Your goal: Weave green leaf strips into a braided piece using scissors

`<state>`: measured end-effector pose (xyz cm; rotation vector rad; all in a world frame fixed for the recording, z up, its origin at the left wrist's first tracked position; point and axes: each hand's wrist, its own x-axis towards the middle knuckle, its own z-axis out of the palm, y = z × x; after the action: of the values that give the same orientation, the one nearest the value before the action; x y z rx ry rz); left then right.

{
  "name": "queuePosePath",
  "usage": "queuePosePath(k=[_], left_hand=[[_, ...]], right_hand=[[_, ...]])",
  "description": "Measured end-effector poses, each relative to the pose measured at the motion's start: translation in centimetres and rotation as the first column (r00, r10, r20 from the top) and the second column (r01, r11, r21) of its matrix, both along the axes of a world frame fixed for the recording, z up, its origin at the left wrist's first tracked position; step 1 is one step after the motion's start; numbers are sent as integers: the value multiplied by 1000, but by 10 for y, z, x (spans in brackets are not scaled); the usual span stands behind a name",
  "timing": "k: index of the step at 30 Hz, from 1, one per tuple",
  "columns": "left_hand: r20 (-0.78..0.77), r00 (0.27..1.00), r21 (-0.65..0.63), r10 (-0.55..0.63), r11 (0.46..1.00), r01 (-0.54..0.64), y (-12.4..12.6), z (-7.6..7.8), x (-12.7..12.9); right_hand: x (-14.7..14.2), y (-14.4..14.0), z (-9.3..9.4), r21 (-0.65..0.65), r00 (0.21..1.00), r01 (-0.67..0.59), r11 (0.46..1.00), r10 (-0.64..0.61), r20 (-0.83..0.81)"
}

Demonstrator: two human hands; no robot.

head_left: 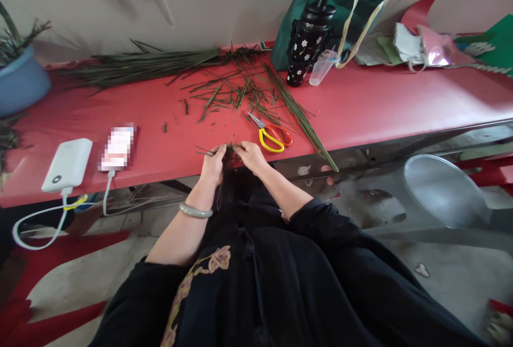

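At the front edge of the red table (176, 162), my left hand (215, 164) is closed on a small bundle of green leaf strips (230, 150), whose thin ends poke out to the left and below. My right hand (249, 155) pinches the same strips from the other side, fingertips close to the left hand's. One long strip rises from between the hands toward the pile. Scissors (272, 136) with one yellow and one orange handle lie just beyond my right hand. Loose leaf cuttings (224, 95) are scattered behind them. The exact shape of the held piece is partly hidden by my fingers.
A bundle of long leaves (152, 66) lies along the wall, and more strips (302, 114) lie at the right. A black flowered tumbler (306, 42), plastic cup (323, 66) and green bag (292, 21) stand behind. A power bank (68, 165) is cabled to a phone (118, 146).
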<state>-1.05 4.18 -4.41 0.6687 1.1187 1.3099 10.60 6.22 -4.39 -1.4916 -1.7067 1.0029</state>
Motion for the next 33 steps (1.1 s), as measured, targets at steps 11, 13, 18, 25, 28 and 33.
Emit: queuePosePath(k=[11,13,18,25,28,33], left_hand=[[-175,980,94,-92,990,110,-3,-1,1],[-145,985,85,-97,990,110,-3,-3,0],[-87,995,61,45,997,-39,-2,-5,1],[35,987,17,156,987,-157,-1,-3,2],[47,993,-21,105,994,-104,1,0,-2],[54,998,4,22,1000,-22,2,0,-5]], right_hand=[[4,-4,6,-36,995,-75,997,77,67],[4,-6,9,-11,989,-89,996,90,118],[4,-8,11,66,970,-145,987,129,205],[10,-9,10,108,945,-217,970,181,272],[11,-7,7,136,950,-213,968,172,261],[8,0,2,123,991,-109,986,98,86]])
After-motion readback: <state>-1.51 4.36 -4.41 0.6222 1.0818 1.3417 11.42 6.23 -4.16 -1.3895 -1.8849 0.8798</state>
